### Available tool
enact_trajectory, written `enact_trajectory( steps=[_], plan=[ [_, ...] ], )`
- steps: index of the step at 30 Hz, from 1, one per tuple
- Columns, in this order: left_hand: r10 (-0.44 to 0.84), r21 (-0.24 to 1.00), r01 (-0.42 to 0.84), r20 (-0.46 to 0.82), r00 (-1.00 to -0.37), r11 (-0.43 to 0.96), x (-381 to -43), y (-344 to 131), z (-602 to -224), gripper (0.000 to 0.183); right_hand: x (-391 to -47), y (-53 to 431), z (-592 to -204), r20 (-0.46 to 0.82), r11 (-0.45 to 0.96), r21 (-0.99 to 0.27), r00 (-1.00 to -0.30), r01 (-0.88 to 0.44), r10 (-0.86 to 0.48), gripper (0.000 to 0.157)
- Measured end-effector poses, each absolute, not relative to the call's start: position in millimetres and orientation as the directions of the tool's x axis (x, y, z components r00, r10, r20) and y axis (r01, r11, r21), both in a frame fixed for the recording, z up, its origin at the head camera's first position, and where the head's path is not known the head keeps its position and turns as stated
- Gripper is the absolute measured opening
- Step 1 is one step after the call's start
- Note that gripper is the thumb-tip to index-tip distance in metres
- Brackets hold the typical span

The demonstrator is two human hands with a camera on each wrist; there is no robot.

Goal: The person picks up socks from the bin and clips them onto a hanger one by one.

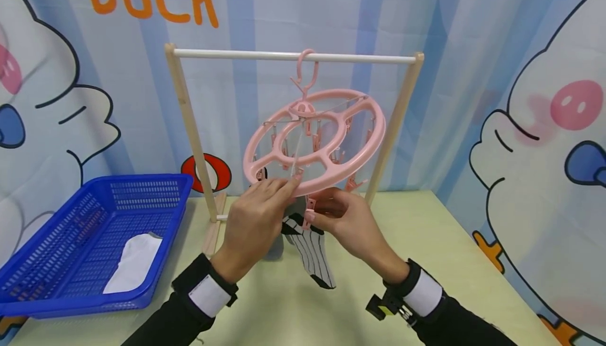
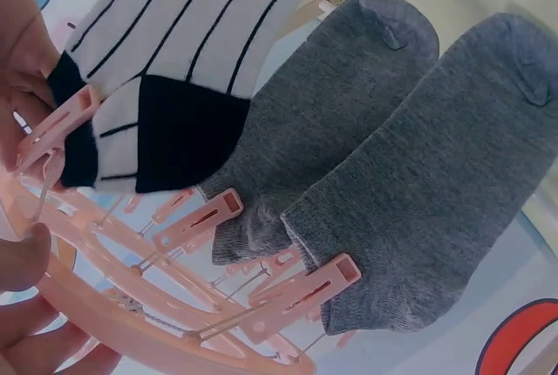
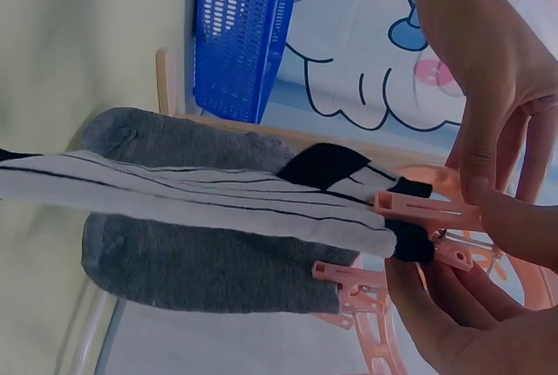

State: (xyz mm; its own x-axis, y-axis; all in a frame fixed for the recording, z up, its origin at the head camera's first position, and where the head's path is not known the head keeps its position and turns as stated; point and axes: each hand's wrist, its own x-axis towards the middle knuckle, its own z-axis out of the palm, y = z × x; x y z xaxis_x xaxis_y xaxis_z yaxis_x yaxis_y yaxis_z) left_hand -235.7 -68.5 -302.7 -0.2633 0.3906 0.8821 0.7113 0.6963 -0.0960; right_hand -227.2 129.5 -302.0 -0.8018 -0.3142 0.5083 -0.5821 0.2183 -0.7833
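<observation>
A round pink clip hanger hangs tilted by its hook. My left hand grips its near rim, thumb on one side and fingers on the other in the left wrist view. Just below that rim, my right hand pinches a pink clothespin between thumb and fingers. The dark cuff of a white sock with black stripes sits at this clothespin, and the sock dangles toward the table. Behind it, two grey socks hang from other pink clothespins.
The hanger's hook sits over a white rod on a wooden stand. At the left is a blue basket with a white sock inside. A printed curtain backs the pale table.
</observation>
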Motion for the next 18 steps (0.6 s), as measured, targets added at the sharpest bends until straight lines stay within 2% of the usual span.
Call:
enact_trajectory(
  steps=[7, 10, 13, 15, 18],
  plan=[
    [0.375, -0.077, 0.719, 0.888, -0.265, 0.690, -235.1, -71.5, -302.6, 0.047, -226.5, 128.9, -300.0, 0.518, 0.231, -0.757, -0.777, -0.611, -0.358, 0.038],
    [0.371, -0.066, 0.721, 0.887, -0.274, 0.690, -234.9, -72.5, -302.5, 0.047, -222.2, 130.2, -298.2, 0.522, 0.311, -0.725, -0.785, -0.615, -0.333, 0.041],
    [0.366, -0.055, 0.724, 0.887, -0.281, 0.688, -235.2, -74.0, -302.8, 0.046, -215.4, 133.5, -295.6, 0.577, 0.435, -0.624, -0.758, -0.649, -0.304, 0.035],
    [0.363, -0.051, 0.727, 0.889, -0.280, 0.685, -235.3, -75.2, -302.9, 0.045, -211.5, 136.0, -292.2, 0.662, 0.496, -0.513, -0.691, -0.700, -0.290, 0.024],
    [0.348, -0.035, 0.730, 0.894, -0.283, 0.682, -235.2, -76.9, -302.2, 0.042, -209.5, 141.2, -283.9, 0.821, 0.562, -0.313, -0.515, -0.765, -0.245, 0.012]
  ],
)
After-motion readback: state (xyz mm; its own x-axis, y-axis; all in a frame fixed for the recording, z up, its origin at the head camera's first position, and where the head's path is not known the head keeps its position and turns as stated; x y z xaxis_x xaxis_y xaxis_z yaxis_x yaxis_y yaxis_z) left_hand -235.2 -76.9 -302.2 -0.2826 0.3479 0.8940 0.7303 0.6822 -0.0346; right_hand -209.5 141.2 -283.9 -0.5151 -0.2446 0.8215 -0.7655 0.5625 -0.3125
